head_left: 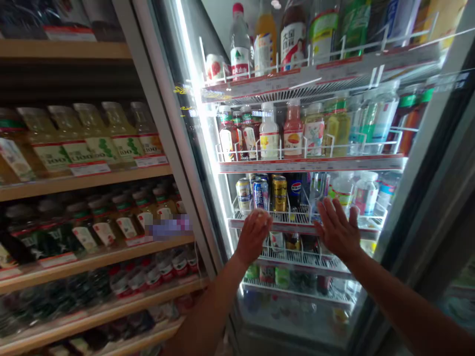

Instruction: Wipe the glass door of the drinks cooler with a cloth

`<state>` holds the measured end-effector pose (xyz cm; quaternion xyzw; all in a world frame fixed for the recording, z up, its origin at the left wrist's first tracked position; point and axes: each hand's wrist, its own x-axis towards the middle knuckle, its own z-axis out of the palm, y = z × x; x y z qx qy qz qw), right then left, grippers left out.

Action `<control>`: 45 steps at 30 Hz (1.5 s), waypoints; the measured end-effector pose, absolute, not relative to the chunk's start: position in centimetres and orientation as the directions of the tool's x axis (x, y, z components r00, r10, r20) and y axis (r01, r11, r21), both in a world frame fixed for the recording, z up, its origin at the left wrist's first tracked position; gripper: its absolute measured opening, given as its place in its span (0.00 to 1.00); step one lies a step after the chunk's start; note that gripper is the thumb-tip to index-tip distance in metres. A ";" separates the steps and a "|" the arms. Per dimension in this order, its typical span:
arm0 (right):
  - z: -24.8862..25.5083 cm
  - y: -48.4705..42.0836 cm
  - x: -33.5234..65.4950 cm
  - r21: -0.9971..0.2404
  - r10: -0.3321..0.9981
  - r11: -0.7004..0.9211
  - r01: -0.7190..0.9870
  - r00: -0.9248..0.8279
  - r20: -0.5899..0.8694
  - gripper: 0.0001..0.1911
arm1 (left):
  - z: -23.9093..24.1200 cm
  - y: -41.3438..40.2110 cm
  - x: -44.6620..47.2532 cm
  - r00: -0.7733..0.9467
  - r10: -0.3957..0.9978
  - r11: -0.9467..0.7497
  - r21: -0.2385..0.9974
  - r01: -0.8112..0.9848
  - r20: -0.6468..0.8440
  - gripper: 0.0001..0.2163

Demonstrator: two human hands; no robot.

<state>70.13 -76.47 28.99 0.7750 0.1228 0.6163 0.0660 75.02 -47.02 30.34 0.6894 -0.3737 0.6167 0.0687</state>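
Observation:
I face an open drinks fridge with white wire shelves [297,220]. My left hand [254,235] is curled, knuckles toward me, right in front of the shelf of cans [261,193]; what its fingers hold, if anything, is hidden. My right hand [337,230] is open with fingers spread flat, reaching toward the same shelf's front edge, near a dark cola bottle [296,190] and clear bottles [365,193]. Bottled drinks [293,129] fill the shelf above.
The fridge's glass door [166,123] stands swung open on the left. Beyond it, wooden store shelves [85,180] carry rows of bottles. A dark fridge frame [430,173] runs down the right side. Lower fridge shelves hold more cans and bottles.

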 end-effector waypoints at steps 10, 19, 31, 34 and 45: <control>28.9 -76.5 70.0 0.217 0.247 -0.964 0.153 0.213 0.945 0.38 | 39.9 -49.7 75.9 -0.064 -0.292 -0.771 -0.274 -0.576 0.954 0.33; 29.2 -76.4 69.8 0.235 0.263 -0.960 0.153 0.198 0.944 0.39 | 42.4 -49.7 75.7 0.007 -0.403 -0.749 -0.326 -0.577 0.915 0.33; 29.3 -76.8 69.5 0.257 0.290 -0.948 0.186 0.183 0.939 0.37 | 42.6 -49.9 75.2 -0.019 -0.574 -0.631 -0.457 -0.627 0.818 0.32; 29.0 -76.9 69.6 0.243 0.280 -0.950 0.195 0.188 0.942 0.38 | 43.9 -48.9 75.8 -0.013 -0.419 -0.756 -0.357 -0.549 0.908 0.32; 29.2 -76.9 69.2 0.233 0.281 -0.943 0.239 0.195 0.939 0.38 | 39.2 -44.0 75.5 0.074 -0.543 -0.765 -0.457 -0.453 0.836 0.29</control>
